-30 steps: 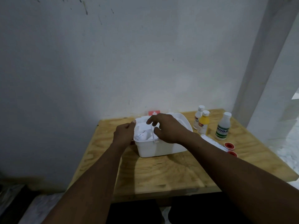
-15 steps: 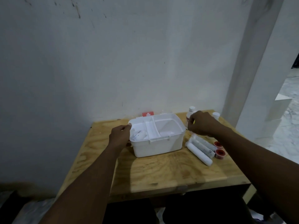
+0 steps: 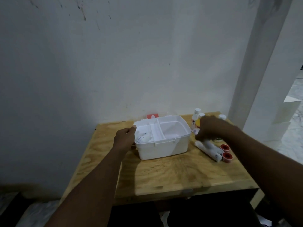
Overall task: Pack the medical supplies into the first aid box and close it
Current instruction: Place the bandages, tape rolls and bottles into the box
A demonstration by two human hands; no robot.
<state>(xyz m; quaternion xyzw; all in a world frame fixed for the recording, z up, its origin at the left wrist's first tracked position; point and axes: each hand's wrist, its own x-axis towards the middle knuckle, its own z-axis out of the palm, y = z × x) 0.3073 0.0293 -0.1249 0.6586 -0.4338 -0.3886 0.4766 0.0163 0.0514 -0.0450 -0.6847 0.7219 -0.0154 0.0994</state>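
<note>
The white first aid box (image 3: 164, 149) stands open on the wooden table (image 3: 164, 177), its lid with a red cross (image 3: 152, 116) leaning back against the wall. A white packet (image 3: 144, 138) lies in its left compartment; the right compartment looks empty. My left hand (image 3: 125, 139) grips the box's left rim. My right hand (image 3: 211, 130), blurred, is down on the far end of the white bandage rolls (image 3: 211, 150) to the right of the box, with its fingers curled round one roll.
Behind my right hand stand a white bottle (image 3: 196, 118), a yellow bottle (image 3: 197, 122) and a third bottle's cap (image 3: 222, 116). Two red tape rolls (image 3: 226, 151) lie beside the bandages. A white pillar (image 3: 255, 63) rises at the table's right rear.
My right hand left the box, went right to the bottles, then dropped onto the bandage rolls. The left hand kept hold of the box rim. The camera turned slightly right.
</note>
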